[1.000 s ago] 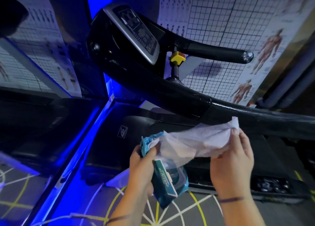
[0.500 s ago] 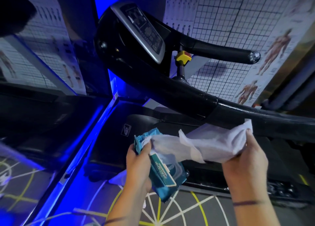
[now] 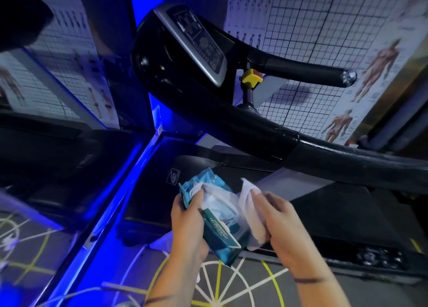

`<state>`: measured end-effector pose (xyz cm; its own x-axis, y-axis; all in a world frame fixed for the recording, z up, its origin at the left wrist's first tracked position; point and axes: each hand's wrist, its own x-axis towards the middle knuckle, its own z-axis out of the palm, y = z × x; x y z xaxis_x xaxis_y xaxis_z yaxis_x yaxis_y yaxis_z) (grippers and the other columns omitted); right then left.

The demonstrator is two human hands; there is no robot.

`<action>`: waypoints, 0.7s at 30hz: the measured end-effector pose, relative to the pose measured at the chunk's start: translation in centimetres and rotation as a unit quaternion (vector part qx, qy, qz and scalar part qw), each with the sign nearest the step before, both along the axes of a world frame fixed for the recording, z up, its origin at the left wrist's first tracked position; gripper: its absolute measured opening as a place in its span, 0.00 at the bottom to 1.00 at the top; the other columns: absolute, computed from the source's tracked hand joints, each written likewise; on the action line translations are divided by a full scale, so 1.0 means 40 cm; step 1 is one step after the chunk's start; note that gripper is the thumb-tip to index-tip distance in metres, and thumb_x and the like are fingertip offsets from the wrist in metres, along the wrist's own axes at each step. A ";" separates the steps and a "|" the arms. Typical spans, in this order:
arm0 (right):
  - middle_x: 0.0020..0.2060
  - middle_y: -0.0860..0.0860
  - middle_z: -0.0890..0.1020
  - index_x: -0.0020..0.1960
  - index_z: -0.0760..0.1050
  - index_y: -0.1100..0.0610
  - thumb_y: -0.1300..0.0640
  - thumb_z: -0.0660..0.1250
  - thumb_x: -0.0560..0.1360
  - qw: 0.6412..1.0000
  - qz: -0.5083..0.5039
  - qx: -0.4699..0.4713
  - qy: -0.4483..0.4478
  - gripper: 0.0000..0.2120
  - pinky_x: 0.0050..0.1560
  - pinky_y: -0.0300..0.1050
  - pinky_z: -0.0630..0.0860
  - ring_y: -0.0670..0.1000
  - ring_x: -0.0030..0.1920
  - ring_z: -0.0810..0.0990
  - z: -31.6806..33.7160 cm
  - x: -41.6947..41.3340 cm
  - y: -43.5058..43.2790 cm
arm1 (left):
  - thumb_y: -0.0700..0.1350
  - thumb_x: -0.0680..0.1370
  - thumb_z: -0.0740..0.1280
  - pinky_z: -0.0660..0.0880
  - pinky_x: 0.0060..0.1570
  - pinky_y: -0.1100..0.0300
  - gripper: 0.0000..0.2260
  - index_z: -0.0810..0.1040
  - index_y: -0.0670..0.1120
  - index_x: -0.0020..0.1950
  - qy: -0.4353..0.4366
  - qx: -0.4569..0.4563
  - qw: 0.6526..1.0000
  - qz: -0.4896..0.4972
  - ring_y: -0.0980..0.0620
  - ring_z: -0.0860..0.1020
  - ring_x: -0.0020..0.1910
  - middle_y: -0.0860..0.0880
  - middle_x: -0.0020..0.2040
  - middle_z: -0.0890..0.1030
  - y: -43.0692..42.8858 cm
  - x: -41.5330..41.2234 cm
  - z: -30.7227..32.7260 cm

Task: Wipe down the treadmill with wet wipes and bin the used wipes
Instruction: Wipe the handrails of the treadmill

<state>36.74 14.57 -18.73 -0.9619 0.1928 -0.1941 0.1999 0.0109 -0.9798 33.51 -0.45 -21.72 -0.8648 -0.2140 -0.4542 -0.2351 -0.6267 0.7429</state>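
Wipe (image 3: 251, 214) bunched in right hand (image 3: 284, 223) grip, touching pack (image 3: 220, 218); left hand (image 3: 187, 221) clutches pack

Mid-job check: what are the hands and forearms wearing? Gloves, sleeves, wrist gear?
No gloves on the left hand or the right hand, and no sleeves on the forearms in view. A thin dark band circles the right wrist; a second dark band crosses the left forearm. The right hand is blurred, so rings cannot be judged.
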 end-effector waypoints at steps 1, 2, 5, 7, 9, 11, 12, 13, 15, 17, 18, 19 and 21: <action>0.41 0.52 0.85 0.52 0.83 0.54 0.50 0.68 0.80 1.000 0.026 0.012 0.004 0.09 0.37 0.49 0.76 0.51 0.38 0.82 0.004 0.003 0.001 | 0.44 0.82 0.72 0.85 0.48 0.44 0.08 0.81 0.51 0.61 -0.001 0.001 1.000 0.000 0.41 0.88 0.47 0.43 0.50 0.88 -0.005 -0.001 0.000; 0.40 0.51 0.86 0.52 0.84 0.51 0.52 0.69 0.79 0.999 0.044 0.022 0.000 0.06 0.36 0.49 0.78 0.50 0.37 0.83 0.011 0.004 0.002 | 0.44 0.82 0.72 0.85 0.45 0.46 0.08 0.81 0.51 0.61 -0.003 0.000 1.000 -0.002 0.42 0.88 0.45 0.43 0.50 0.88 -0.010 -0.002 0.000; 0.33 0.45 0.80 0.47 0.84 0.46 0.54 0.74 0.75 0.988 0.097 0.123 -0.013 0.03 0.32 0.44 0.74 0.46 0.27 0.75 0.000 0.007 -0.001 | 0.45 0.82 0.73 0.85 0.48 0.42 0.07 0.81 0.52 0.59 -0.005 -0.001 1.000 -0.012 0.41 0.88 0.46 0.43 0.49 0.89 -0.010 0.000 0.007; 0.41 0.45 0.79 0.42 0.82 0.46 0.56 0.74 0.75 0.965 0.088 0.245 0.025 0.06 0.35 0.32 0.72 0.43 0.31 0.77 0.003 0.007 -0.019 | 0.44 0.81 0.73 0.83 0.55 0.39 0.08 0.81 0.50 0.59 -0.007 -0.004 1.000 -0.017 0.39 0.88 0.49 0.42 0.49 0.88 -0.004 0.005 0.013; 0.46 0.46 0.79 0.44 0.79 0.46 0.57 0.72 0.77 0.959 0.068 0.264 0.075 0.07 0.41 0.28 0.71 0.39 0.42 0.79 0.010 0.006 -0.031 | 0.44 0.81 0.73 0.83 0.54 0.41 0.07 0.81 0.48 0.59 -0.020 -0.011 0.999 -0.032 0.40 0.87 0.47 0.40 0.50 0.88 0.004 0.010 0.015; 0.43 0.46 0.82 0.46 0.78 0.46 0.55 0.70 0.78 0.963 0.061 0.243 0.097 0.05 0.40 0.30 0.72 0.40 0.42 0.80 0.015 0.006 -0.043 | 0.45 0.81 0.73 0.83 0.50 0.46 0.08 0.81 0.47 0.59 -0.040 -0.019 0.997 -0.059 0.42 0.86 0.44 0.39 0.51 0.88 0.016 0.017 0.012; 0.40 0.45 0.83 0.46 0.77 0.46 0.54 0.69 0.79 0.964 0.062 0.243 0.094 0.04 0.39 0.31 0.72 0.41 0.40 0.80 0.012 0.005 -0.051 | 0.46 0.81 0.73 0.83 0.46 0.48 0.09 0.81 0.46 0.60 -0.050 -0.017 0.996 -0.072 0.42 0.86 0.43 0.38 0.50 0.87 0.024 0.021 0.012; 0.38 0.43 0.83 0.47 0.77 0.46 0.53 0.69 0.79 0.962 0.062 0.249 0.092 0.04 0.38 0.32 0.72 0.41 0.39 0.81 0.004 0.004 -0.058 | 0.47 0.81 0.74 0.84 0.43 0.50 0.12 0.81 0.45 0.61 -0.057 -0.007 0.995 -0.086 0.42 0.86 0.42 0.38 0.49 0.88 0.031 0.025 0.014; 0.37 0.43 0.84 0.47 0.78 0.46 0.54 0.69 0.79 0.956 0.060 0.271 0.097 0.03 0.38 0.33 0.72 0.41 0.39 0.81 -0.010 0.004 -0.069 | 0.54 0.77 0.76 0.84 0.42 0.53 0.19 0.82 0.44 0.61 -0.059 0.021 0.992 -0.106 0.42 0.88 0.43 0.39 0.49 0.88 0.039 0.032 0.022; 0.40 0.42 0.84 0.49 0.81 0.46 0.55 0.69 0.79 0.950 0.061 0.282 0.118 0.04 0.41 0.31 0.73 0.40 0.42 0.82 -0.015 0.004 -0.069 | 0.60 0.71 0.76 0.84 0.45 0.52 0.27 0.82 0.43 0.62 -0.053 0.039 0.990 -0.121 0.41 0.88 0.47 0.39 0.50 0.88 0.039 0.035 0.025; 0.42 0.41 0.83 0.50 0.81 0.46 0.57 0.69 0.78 0.944 0.070 0.294 0.132 0.06 0.43 0.31 0.73 0.39 0.44 0.81 -0.018 0.004 -0.066 | 0.62 0.68 0.77 0.83 0.47 0.51 0.31 0.82 0.43 0.62 -0.050 0.039 0.990 -0.129 0.40 0.88 0.48 0.39 0.50 0.88 0.037 0.035 0.025; 0.44 0.39 0.81 0.50 0.81 0.45 0.59 0.68 0.78 0.934 0.086 0.314 0.144 0.09 0.44 0.32 0.74 0.40 0.45 0.81 -0.022 0.003 -0.066 | 0.63 0.65 0.77 0.83 0.49 0.51 0.34 0.82 0.43 0.62 -0.047 0.033 0.989 -0.137 0.40 0.88 0.49 0.39 0.50 0.88 0.035 0.036 0.026; 0.46 0.39 0.75 0.50 0.81 0.45 0.61 0.66 0.79 0.914 0.128 0.357 0.143 0.11 0.46 0.36 0.75 0.42 0.46 0.79 -0.032 0.004 -0.067 | 0.61 0.61 0.79 0.82 0.50 0.50 0.34 0.83 0.43 0.62 -0.049 0.012 0.986 -0.160 0.40 0.88 0.50 0.39 0.50 0.88 0.035 0.036 0.019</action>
